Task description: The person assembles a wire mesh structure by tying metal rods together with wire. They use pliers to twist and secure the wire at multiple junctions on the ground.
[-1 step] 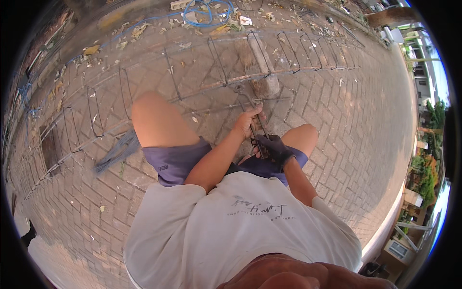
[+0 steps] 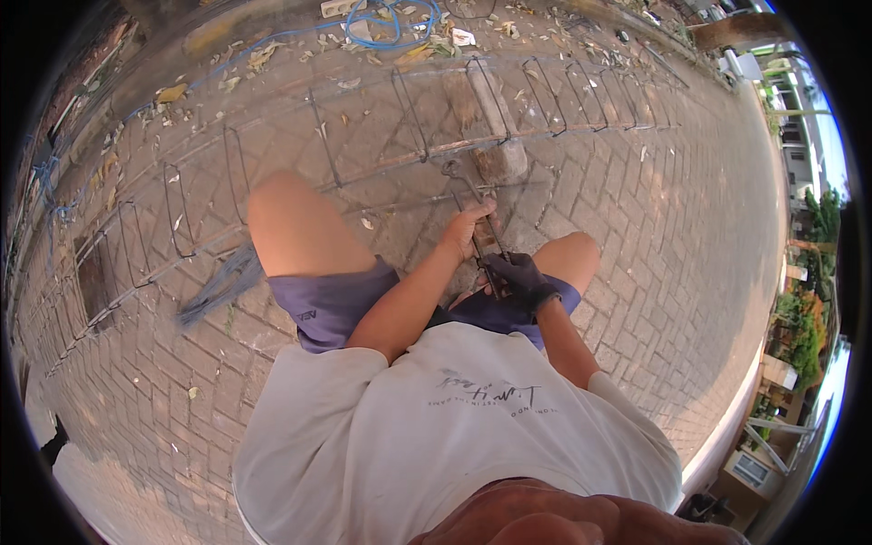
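My bare left hand [image 2: 471, 229] is closed round the upper part of a dark long-handled metal tool [image 2: 466, 184] that looks like pincers, with a rounded head pointing away from me. My right hand [image 2: 518, 280], in a black glove, grips its lower end between my knees. Fingers hide much of the handles. Just beyond the tool's head lies a long steel rebar cage [image 2: 381, 165] with thin rectangular stirrups. A loose bar crosses the paving near the tool. By my left knee rests a bundle of thin grey tie wire [image 2: 218, 285].
A worn pale block [image 2: 498, 136] lies under the cage. Blue hose or cable [image 2: 389, 34] is coiled at the far side among dry leaves. A dark flat board [image 2: 94, 280] lies beneath the cage's left end. Brick paving [image 2: 663, 245] spreads around me.
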`<action>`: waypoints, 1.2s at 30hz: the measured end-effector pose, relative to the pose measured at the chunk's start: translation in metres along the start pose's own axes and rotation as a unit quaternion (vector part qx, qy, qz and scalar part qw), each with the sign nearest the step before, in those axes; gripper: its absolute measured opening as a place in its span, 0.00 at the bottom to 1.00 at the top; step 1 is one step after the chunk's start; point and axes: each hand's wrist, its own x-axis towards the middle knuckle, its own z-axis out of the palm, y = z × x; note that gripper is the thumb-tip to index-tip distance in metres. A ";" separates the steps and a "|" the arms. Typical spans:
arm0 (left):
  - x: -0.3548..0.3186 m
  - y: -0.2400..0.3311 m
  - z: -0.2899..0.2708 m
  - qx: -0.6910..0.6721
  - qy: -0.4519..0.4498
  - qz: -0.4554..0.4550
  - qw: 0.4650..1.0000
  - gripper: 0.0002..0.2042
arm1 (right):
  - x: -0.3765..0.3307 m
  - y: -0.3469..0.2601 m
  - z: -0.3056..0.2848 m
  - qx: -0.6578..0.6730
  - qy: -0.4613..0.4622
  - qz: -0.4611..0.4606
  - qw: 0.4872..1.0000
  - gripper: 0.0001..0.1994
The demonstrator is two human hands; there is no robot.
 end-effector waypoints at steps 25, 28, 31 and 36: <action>0.030 0.048 0.006 -0.140 -0.158 0.075 0.975 0.33 | -0.004 -0.037 0.020 -0.693 0.369 -0.288 0.548 0.30; 0.027 0.048 0.009 -0.139 -0.153 0.064 0.976 0.29 | -0.004 -0.035 0.017 -0.694 0.364 -0.283 0.553 0.30; 0.026 0.048 0.011 -0.141 -0.150 0.063 0.977 0.28 | -0.003 -0.034 0.014 -0.698 0.372 -0.294 0.537 0.30; 0.027 0.046 0.011 -0.148 -0.154 0.077 0.974 0.29 | -0.001 -0.031 0.014 -0.707 0.375 -0.294 0.523 0.30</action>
